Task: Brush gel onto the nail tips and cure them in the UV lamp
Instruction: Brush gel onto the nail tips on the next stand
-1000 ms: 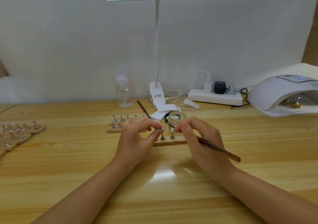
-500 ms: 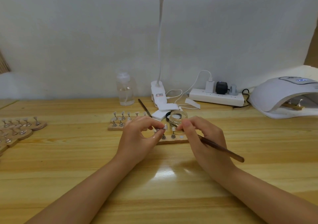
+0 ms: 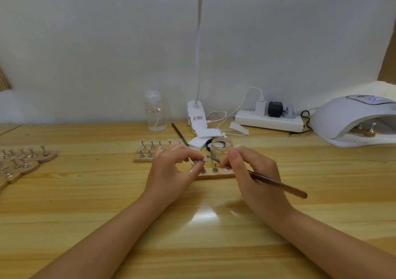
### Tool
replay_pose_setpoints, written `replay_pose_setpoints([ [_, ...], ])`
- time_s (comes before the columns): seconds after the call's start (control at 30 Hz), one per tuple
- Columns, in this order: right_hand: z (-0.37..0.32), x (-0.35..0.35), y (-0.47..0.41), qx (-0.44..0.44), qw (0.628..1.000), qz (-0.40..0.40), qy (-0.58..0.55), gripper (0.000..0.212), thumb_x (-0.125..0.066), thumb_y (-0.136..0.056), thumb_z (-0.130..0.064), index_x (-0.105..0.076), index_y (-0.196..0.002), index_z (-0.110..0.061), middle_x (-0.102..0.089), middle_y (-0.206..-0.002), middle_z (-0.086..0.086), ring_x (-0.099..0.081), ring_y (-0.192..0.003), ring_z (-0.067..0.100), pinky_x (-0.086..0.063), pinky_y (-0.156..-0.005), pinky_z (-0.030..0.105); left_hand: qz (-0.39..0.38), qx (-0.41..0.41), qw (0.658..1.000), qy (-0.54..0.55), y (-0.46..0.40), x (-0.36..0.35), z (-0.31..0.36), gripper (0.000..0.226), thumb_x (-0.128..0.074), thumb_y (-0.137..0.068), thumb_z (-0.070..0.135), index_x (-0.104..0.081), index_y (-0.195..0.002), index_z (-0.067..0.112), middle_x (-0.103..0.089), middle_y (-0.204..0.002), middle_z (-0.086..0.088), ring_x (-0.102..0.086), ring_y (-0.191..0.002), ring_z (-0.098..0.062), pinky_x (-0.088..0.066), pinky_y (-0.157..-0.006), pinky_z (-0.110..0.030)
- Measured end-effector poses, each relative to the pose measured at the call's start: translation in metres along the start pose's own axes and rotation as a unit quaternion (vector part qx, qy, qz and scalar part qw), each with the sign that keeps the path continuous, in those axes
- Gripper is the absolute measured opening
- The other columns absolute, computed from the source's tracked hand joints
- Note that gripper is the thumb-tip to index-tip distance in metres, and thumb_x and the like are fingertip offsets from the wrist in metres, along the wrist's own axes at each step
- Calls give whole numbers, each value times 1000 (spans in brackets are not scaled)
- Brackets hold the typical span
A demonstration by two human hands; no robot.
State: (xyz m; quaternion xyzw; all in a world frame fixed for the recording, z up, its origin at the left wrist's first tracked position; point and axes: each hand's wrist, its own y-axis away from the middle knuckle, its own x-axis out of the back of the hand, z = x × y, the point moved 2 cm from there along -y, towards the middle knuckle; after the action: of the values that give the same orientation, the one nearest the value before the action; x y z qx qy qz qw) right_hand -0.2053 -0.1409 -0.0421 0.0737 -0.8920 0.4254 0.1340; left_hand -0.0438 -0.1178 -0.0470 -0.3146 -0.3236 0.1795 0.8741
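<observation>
Across the wooden counter (image 3: 64,203), the UV lamp (image 3: 351,118) sat at right of frame. At centre, the left hand (image 3: 169,171) pinched a nail tip (image 3: 200,161) shut in its grip; the right hand (image 3: 255,171) clamped the brush (image 3: 278,185), bristles meeting that tip.

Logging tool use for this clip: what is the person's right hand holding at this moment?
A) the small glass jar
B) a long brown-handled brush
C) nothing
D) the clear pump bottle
B: the right hand grips a long brown-handled brush, its tip aimed at the nail tip pinched by the left hand; the small glass jar and the pump bottle stand untouched on the table.
</observation>
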Motion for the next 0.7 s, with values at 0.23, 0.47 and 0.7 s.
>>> replay_pose_setpoints([
  [0.23, 2, 1, 2, -28, 998, 5, -53, 42, -37, -88, -41, -63, -64, -19, -64, -64, -3, -62, -61, 6, -50, -64, 23, -1, -2, 1000, -1, 0, 0, 0, 16, -75, -71, 13, -69, -77, 27, -62, -74, 20, -57, -77, -7, -43, -80, -55],
  [0.47, 1, -1, 2, -60, 993, -2, -100, 41, -40, -85, -44, -63, -61, -19, -65, -63, 2, -62, -57, 7, -51, -59, 18, 1, 1, 1000, 5, 0, -1, 0, 10, -75, -71, 16, -71, -78, 22, -63, -75, 20, -58, -78, -8, -44, -81, -54],
  [0.7, 0, 0, 1, -56, 996, -5, -63, 34, -46, -93, -37, -63, -68, -21, -65, -65, -2, -61, -65, 5, -48, -62, 17, 3, -1, 1000, 13, -1, -1, -1, 10, -75, -71, 14, -72, -79, 20, -65, -77, 16, -61, -79, -15, -42, -81, -56],
])
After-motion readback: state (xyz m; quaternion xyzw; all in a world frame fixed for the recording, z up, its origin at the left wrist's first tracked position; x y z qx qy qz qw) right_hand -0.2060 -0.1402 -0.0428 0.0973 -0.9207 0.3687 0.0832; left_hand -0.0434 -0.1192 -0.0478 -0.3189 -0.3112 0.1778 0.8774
